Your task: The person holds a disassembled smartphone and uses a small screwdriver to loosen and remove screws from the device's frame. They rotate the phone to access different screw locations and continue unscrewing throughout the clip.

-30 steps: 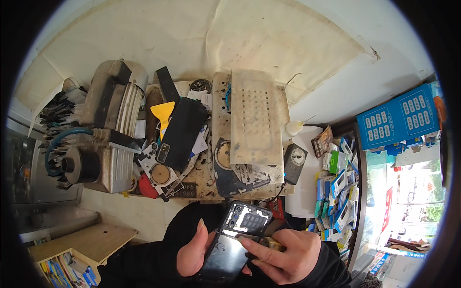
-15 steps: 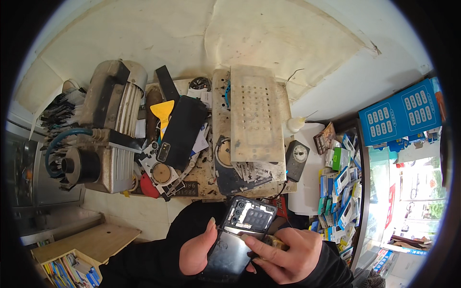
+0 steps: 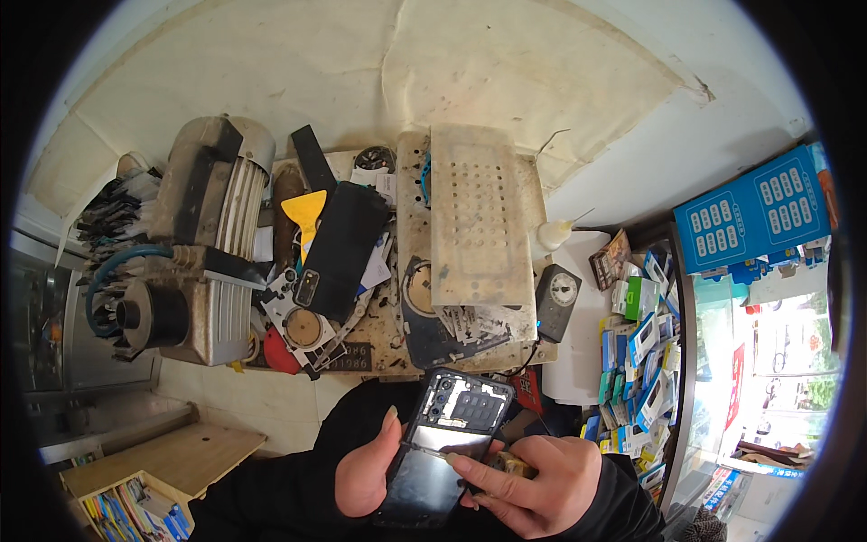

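Note:
In my left hand [image 3: 366, 474] is a smartphone [image 3: 463, 405] with its back cover off, gripped along its left edge with the thumb upright. Camera lenses and inner parts show at its far end, and a shiny dark surface fills its near half. My right hand [image 3: 546, 483] is curled at the phone's right side, its index fingertip touching the middle of the phone. A small yellow-brown object [image 3: 512, 463] sits in that hand, mostly hidden by the fingers; its kind cannot be made out.
On the cluttered bench ahead lie a black phone [image 3: 343, 248], a yellow scraper [image 3: 305, 215] and a perforated plate [image 3: 479, 217]. A motor-driven pump [image 3: 212, 244] stands left. Right are a needle-tipped bottle [image 3: 554, 235], a dial box [image 3: 558, 291] and many small boxes [image 3: 641, 361].
The phone has shifted slightly left and turned a little in my left hand. My right index fingertip has moved slightly left and nearer me.

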Demonstrator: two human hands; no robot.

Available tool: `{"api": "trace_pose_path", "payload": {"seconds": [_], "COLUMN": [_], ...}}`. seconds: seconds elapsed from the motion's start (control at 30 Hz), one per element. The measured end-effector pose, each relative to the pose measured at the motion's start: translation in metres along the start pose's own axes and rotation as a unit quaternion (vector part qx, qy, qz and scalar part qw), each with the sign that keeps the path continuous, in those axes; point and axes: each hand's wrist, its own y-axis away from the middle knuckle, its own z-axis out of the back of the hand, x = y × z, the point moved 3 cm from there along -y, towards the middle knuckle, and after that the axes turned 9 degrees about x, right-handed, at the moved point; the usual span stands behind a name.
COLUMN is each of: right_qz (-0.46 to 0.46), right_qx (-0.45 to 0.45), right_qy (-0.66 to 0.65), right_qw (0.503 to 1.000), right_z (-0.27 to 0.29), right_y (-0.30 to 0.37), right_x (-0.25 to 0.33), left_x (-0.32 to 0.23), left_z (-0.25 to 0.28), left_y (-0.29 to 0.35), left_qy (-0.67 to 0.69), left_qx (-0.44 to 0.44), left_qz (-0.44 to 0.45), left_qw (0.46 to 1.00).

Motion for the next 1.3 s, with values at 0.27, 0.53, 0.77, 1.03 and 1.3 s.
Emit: {"api": "trace_pose_path", "payload": {"seconds": [0.27,0.53,0.77,1.03,1.3], "right_qz": [0.020,0.012,0.020,0.026,0.000], "right_qx": [0.018,0.015,0.033,0.058,0.052], "right_qy": [-0.009,-0.005,-0.003,-0.007,0.003], "right_qw": [1.000,1.000,0.999,0.998,0.999], "right_z": [-0.001,-0.001,-0.001,-0.003,-0.002], "right_y": [0.000,-0.001,-0.002,-0.007,-0.013], "right_x": [0.001,0.001,0.003,0.006,0.006], "left_x": [-0.001,-0.002,-0.003,-0.005,-0.012], "left_z": [-0.004,-0.003,-0.005,0.006,0.008], "left_y": [-0.002,-0.001,0.000,-0.001,-0.001], "left_qy": [-0.020,-0.003,-0.032,0.002,0.014], "left_qx": [-0.054,-0.008,-0.039,-0.020,0.000], "left_qz": [0.013,-0.005,-0.011,0.011,-0.026], "left_qw": [0.998,1.000,0.999,1.000,1.000]}}
